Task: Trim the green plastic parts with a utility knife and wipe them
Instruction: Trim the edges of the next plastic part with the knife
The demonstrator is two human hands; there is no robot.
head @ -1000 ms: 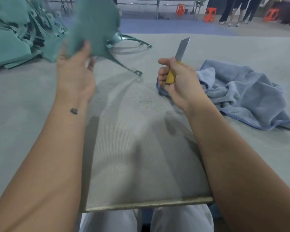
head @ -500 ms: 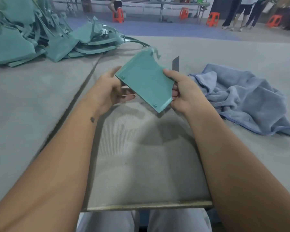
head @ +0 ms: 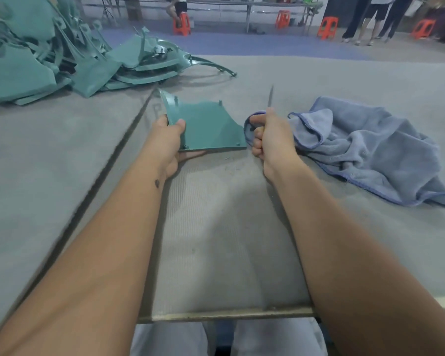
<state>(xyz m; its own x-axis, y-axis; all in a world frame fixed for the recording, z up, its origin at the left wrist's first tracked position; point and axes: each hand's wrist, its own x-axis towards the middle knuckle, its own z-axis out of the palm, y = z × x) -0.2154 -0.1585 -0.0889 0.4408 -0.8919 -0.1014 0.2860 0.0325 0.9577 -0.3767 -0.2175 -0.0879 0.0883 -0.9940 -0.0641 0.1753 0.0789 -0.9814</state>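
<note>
The left hand pinches the near-left edge of one green plastic part, thumb on top and fingers underneath, holding the panel roughly flat just above the tabletop. To the right of that part, close but apart from it, the right hand is closed in a fist round the yellow handle of the utility knife, whose blade points up and away from the person. Further right of the part, a crumpled blue cloth lies on the tabletop, one fold reaching in behind the right hand. Beyond the part, to its far left, a pile of green plastic parts is heaped up. The risks from here seem to lie with the bare blade: the part is held only at one edge, so it may flex or twist under cutting pressure, and a slip could carry the knife toward the left thumb or gouge the panel's face; the blade could also snag the cloth fold close by. The knife's handle is almost wholly hidden inside the fist, the blade shows only edge-on as a thin line, and the left fingers beneath the part are mostly covered. Whether the part's edges carry flash cannot be made out, and the pile is cut off at the left of the view.
</note>
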